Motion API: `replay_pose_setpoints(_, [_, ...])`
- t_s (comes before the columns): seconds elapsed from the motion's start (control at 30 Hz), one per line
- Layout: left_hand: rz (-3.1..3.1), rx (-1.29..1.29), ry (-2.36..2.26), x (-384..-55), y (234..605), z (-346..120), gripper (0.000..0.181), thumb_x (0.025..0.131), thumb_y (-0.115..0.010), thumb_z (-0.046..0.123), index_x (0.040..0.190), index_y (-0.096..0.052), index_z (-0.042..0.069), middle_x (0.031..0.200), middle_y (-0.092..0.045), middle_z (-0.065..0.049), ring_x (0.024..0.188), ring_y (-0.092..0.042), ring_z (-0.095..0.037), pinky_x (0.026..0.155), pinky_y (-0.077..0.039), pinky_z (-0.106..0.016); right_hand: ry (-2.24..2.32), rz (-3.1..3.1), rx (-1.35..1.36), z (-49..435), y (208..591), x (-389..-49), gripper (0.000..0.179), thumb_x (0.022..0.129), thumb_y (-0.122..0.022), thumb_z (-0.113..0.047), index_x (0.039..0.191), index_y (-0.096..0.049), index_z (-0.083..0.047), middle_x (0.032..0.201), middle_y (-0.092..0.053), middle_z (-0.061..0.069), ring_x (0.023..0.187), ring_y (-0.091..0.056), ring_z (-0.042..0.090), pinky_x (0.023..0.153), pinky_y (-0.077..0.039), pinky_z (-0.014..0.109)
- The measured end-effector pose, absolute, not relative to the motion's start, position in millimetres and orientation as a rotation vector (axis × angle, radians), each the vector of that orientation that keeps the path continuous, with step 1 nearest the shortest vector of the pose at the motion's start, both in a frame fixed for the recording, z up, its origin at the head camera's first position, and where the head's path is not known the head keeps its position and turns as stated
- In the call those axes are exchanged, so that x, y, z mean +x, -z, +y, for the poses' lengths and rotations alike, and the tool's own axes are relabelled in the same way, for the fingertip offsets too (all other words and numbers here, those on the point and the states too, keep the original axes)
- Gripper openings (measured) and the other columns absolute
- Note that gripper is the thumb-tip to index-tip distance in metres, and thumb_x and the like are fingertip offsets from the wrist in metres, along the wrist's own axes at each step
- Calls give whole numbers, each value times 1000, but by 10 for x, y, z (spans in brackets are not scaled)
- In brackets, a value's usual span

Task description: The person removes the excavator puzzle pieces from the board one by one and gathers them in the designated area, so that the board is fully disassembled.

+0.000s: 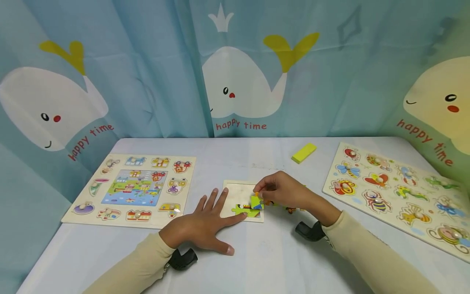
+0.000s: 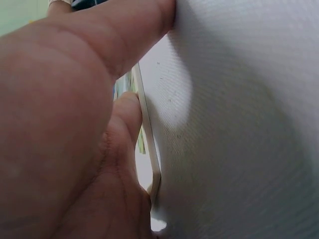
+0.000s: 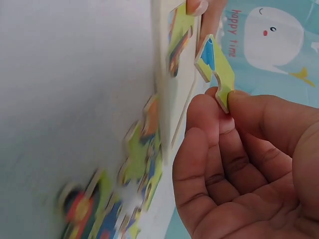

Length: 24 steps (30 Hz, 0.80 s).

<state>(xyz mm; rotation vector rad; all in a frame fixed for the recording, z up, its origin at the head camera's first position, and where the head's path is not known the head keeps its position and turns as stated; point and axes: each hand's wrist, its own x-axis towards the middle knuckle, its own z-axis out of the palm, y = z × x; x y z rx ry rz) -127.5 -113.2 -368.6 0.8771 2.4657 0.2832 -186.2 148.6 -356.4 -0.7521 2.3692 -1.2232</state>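
Note:
My right hand (image 1: 284, 191) pinches a green and blue jigsaw piece (image 3: 224, 69) between thumb and fingertips. It holds the piece over the lower right part of a small wooden puzzle frame (image 1: 236, 188). In the frame's lower right corner lies a mostly green jigsaw piece (image 1: 242, 211). My left hand (image 1: 205, 228) is spread with straight fingers at the frame's left side, its index fingertip on that lying piece and its thumb on the table. Several loose jigsaw pieces (image 3: 137, 159) lie beside the frame, mostly hidden under the right hand in the head view.
A peg puzzle board (image 1: 126, 163) with vehicles and toys lies on the left. Another peg board with insects (image 1: 358, 192) lies on the right. A yellow-green block (image 1: 304, 153) sits towards the back, before a blue whale-print curtain (image 1: 161, 81).

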Motion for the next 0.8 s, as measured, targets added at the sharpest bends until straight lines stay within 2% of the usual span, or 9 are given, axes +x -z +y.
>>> replay_pose_setpoints(0.23, [2461, 879, -301, -1271, 3692, -1135, 82, 83, -64, 65, 153, -27, 43, 159, 19, -15, 142, 22, -37, 112, 4, -57, 1219, 2343, -723, 1648, 3560, -1827, 12, 91, -60, 4, 99, -69, 2, 88, -69, 6, 76, -65, 22, 64, -52, 31])
replay_pose_setpoints(0.5, [2466, 874, -307, -1268, 3698, -1141, 82, 82, -65, 63, 152, -27, 43, 159, 18, -14, 142, 22, -37, 112, 5, -57, 1181, 2324, -664, 1722, 3555, -1785, 9, 91, -63, 1, 95, -70, -1, 83, -67, 5, 66, -54, 20, 52, -44, 26])
replay_pose_setpoints(0.67, [2466, 870, -306, -1269, 3697, -1135, 82, 82, -65, 63, 152, -28, 43, 160, 18, -14, 142, 22, -37, 111, 5, -57, 1164, 2298, -645, 1747, 3553, -1746, 8, 88, -66, 1, 96, -69, 1, 78, -65, 4, 64, -53, 19, 50, -43, 26])
replay_pose_setpoints(0.8, [2466, 867, -309, -1266, 3691, -1137, 82, 82, -66, 63, 152, -28, 42, 159, 18, -14, 142, 22, -37, 111, 4, -58, 1191, 2254, -653, 1765, 3560, -1724, 10, 86, -66, 4, 96, -69, 4, 78, -65, 5, 67, -54, 18, 54, -45, 25])
